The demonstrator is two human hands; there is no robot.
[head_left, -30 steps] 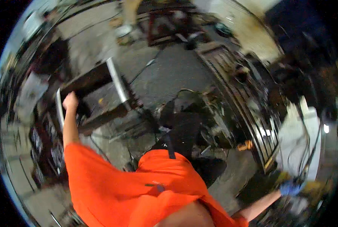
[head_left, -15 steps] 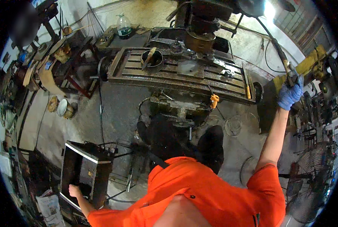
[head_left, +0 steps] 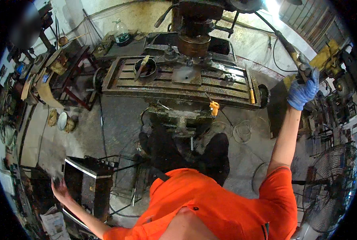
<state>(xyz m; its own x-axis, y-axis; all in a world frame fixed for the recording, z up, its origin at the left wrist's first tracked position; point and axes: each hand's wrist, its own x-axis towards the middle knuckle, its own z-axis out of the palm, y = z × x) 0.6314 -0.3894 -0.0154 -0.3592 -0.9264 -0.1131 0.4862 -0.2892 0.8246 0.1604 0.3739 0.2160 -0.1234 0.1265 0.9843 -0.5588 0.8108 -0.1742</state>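
Observation:
At the right, my right hand, in a blue glove, is closed around the lower end of a long dark lever that slants down from the milling machine's head. My bare left hand is at the lower left, just outside the left edge of a dark open box with light metal edges. Its fingers are dark and smeared by motion, so I cannot make out whether anything is in them. Ahead stands the slotted machine table, carrying a pot with a brush.
An orange-handled tool hangs at the table's front edge, and a yellow-handled one lies at its right end. A large fan stands right of me. Cables lie on the floor. A clear bottle stands at the back left.
My left hand has left the inside of the box and swung outward, left and slightly forward. My right hand stays on the lever. The whole view has shifted slightly.

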